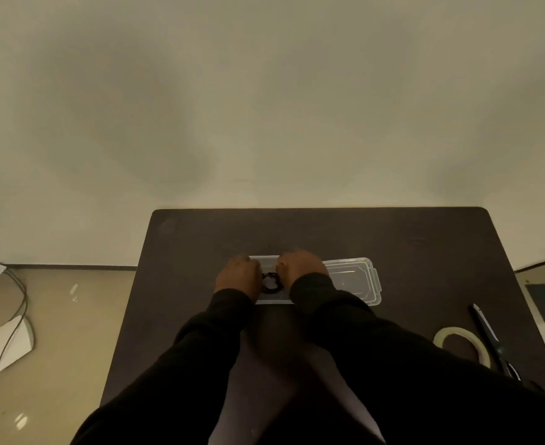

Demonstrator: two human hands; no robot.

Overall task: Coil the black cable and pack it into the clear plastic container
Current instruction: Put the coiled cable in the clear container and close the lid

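On the dark table (200,239), the clear plastic container (272,300) lies with its long axis running left to right, and its lid (354,279) sits just beside it on the right. The black cable (271,284) sits inside as a small round coil, lying flat. The left hand (237,274) and right hand (300,266), both curled, press on the 2 sides of the coil; whether the fingers pinch it I cannot tell. A tape roll (462,343) and scissors (492,342) lie near the right edge.

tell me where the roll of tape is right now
In the head view, the roll of tape lies near the table's right edge, just left of the scissors.
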